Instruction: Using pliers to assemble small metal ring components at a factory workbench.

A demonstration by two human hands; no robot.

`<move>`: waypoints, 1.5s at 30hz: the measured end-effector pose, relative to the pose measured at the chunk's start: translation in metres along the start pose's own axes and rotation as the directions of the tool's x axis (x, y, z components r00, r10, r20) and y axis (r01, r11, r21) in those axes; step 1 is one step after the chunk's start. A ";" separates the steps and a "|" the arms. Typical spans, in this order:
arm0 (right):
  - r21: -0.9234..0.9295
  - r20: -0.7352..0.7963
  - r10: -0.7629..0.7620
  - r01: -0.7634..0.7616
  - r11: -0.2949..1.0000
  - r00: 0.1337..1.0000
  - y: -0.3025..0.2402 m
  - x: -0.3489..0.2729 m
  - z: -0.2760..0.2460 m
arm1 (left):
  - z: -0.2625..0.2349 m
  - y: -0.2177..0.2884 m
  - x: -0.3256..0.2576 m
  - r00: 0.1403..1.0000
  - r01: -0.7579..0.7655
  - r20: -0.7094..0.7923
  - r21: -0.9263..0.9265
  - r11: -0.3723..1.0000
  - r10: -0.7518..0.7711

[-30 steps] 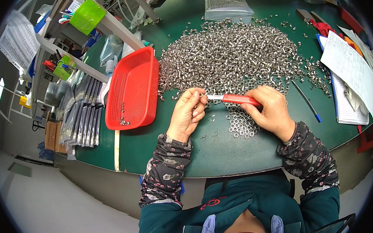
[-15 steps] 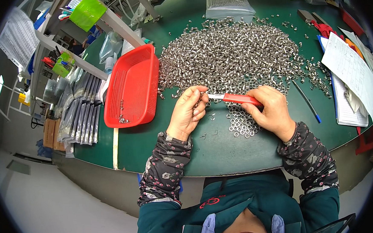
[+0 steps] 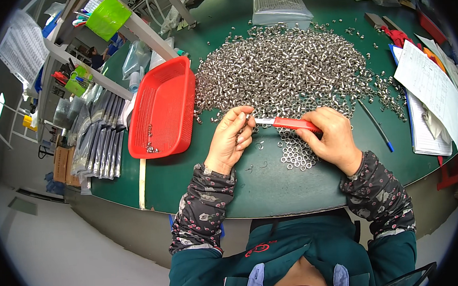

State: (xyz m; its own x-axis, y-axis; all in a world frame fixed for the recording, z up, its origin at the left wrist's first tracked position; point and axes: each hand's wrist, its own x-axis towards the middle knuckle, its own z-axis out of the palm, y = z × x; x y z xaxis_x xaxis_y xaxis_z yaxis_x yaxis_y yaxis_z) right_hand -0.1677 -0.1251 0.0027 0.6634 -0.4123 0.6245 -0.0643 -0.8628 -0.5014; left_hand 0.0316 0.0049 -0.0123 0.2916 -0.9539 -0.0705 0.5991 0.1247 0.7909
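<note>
My right hand (image 3: pixel 332 136) is wrapped round the red handle of a utility knife (image 3: pixel 293 123), its pale blade pointing left. The blade tip meets the fingertips of my left hand (image 3: pixel 230 137). There thumb and forefinger pinch a small metal ring, mostly covered by the fingers; more bits of metal show within the curled fingers. Just beyond both hands spreads a big heap of small shiny metal rings (image 3: pixel 282 66). Several rings lie flat in a single layer (image 3: pixel 299 152) below the knife. Thin curled shavings (image 3: pixel 261 145) lie on the green table near my left hand.
A red perforated basket (image 3: pixel 159 110), with a few metal pieces in it, stands left of the heap. Bagged parts (image 3: pixel 100 145) are stacked farther left. At right lie a blue-tipped pen (image 3: pixel 377 126) and a clipboard with papers (image 3: pixel 427 89). A plastic-wrapped stack (image 3: pixel 281 3) sits behind the heap.
The knife and my right hand have shifted very slightly left. My left hand keeps its pinch in nearly the same place.
</note>
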 end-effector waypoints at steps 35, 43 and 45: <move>-0.006 0.015 -0.018 0.018 1.000 1.000 -0.003 0.000 0.001 | 0.004 -0.002 -0.003 0.997 0.039 -0.065 -0.019 0.999 -0.040; 0.018 0.047 -0.015 0.014 1.000 0.999 -0.005 0.000 0.000 | 0.010 -0.005 -0.004 0.990 0.067 -0.128 0.042 0.997 -0.061; 0.022 0.048 -0.020 0.019 1.000 0.999 -0.004 -0.001 0.001 | 0.010 -0.005 -0.004 0.990 0.069 -0.123 0.048 0.996 -0.063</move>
State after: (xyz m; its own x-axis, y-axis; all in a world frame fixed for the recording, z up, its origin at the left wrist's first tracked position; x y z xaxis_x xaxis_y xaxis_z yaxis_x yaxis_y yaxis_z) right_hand -0.1673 -0.1212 0.0032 0.6996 -0.3802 0.6049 -0.0351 -0.8639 -0.5024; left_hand 0.0201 0.0058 -0.0094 0.3424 -0.9193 -0.1943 0.5818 0.0451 0.8121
